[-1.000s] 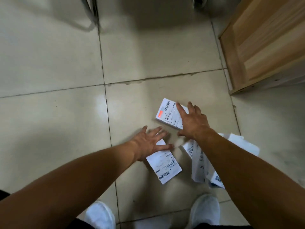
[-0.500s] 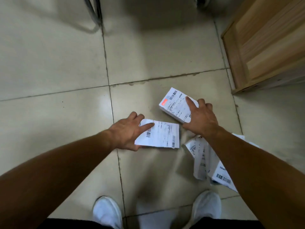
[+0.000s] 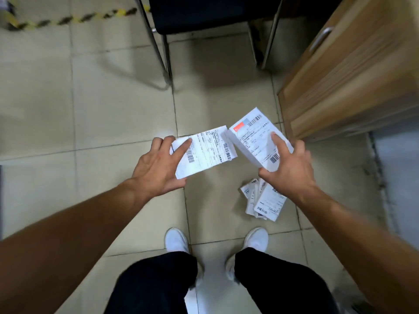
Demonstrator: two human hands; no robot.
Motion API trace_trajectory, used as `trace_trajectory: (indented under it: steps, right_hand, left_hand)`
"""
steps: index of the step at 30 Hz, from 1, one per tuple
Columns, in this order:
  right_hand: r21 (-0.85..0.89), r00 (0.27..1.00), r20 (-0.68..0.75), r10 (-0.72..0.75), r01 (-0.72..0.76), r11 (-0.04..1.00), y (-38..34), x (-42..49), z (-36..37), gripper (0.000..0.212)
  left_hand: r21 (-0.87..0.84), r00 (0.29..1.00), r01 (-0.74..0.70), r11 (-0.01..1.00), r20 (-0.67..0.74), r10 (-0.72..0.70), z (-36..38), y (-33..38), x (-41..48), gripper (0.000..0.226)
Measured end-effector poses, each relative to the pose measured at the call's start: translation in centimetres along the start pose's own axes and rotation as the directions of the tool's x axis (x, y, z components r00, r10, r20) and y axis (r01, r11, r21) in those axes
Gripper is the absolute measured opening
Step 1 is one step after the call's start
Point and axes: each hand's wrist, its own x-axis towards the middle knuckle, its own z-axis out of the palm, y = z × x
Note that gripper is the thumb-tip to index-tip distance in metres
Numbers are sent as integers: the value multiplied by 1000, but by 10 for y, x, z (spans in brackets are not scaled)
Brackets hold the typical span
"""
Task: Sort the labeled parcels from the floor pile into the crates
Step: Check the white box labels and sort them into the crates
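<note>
My left fingers (image 3: 181, 148) pinch a flat parcel (image 3: 205, 155) and my right fingers (image 3: 278, 143) clasp the red-tagged parcel (image 3: 252, 138), both held above the floor pile (image 3: 264, 201); I should read each label before choosing crates.

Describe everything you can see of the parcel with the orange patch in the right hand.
The parcel with the orange patch is a flat white box; its top label carries print, the patch at one corner and barcodes at both ends. The right hand holds it tilted above the floor, forefinger on the label, thumb at its near edge. Its corner lies near the other parcel in the left hand; contact is unclear.
</note>
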Motion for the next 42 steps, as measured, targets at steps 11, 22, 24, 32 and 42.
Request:
trace_trajectory:
  steps: [11, 22, 24, 32, 42]
  right_hand:
    - [296, 980, -187, -76, 130, 946, -45, -172, -261, 82]
    - [298, 811, -584, 34, 175, 938, -65, -323, -393, 78]
    - [277, 767, -637, 78, 134, 951, -72, -351, -394, 77]
    - [351, 589, -715, 378, -166, 922, -101, -452, -361, 76]
    - [541, 279, -704, 653, -385, 747, -89, -588, -322, 76]
  left_hand:
    - [-310, 918, 206, 928, -267, -293, -282, 79, -100, 103]
    - [-538, 870, -27, 842, -428, -245, -397, 125, -188, 104]
    - [-554, 870, -100, 826, -452, -198, -412, 123, -195, 103]
    - [-505, 858, -392, 769, -502, 108, -447, 122, -214, 106]
    - [-396, 712, -697, 597, -474, 518, -461, 200, -254, 103]
